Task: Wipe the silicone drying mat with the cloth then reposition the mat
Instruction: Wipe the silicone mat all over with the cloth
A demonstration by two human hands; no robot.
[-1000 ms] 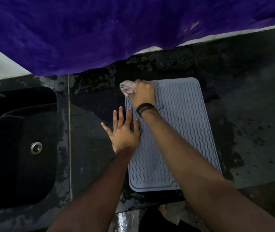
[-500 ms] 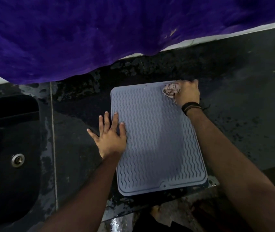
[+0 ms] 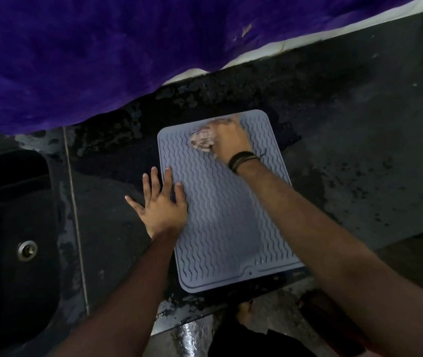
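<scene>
Head view: lying flat on a dark, wet surface (image 3: 346, 140), just right of a black sink (image 3: 12, 228), a grey ribbed mat (image 3: 220, 215) with its near edge close to the surface's front. Pressing down along the mat's left edge, the left hand (image 3: 162, 210), fingers spread and straight, palm partly on the surface. Gripping a crumpled pale cloth (image 3: 202, 141) against the mat's far end, the right hand (image 3: 228, 140), fingers curled round it and blurred, dark bands (image 3: 242, 161) circling the wrist. Hanging across the top, a purple fabric (image 3: 102, 52).
</scene>
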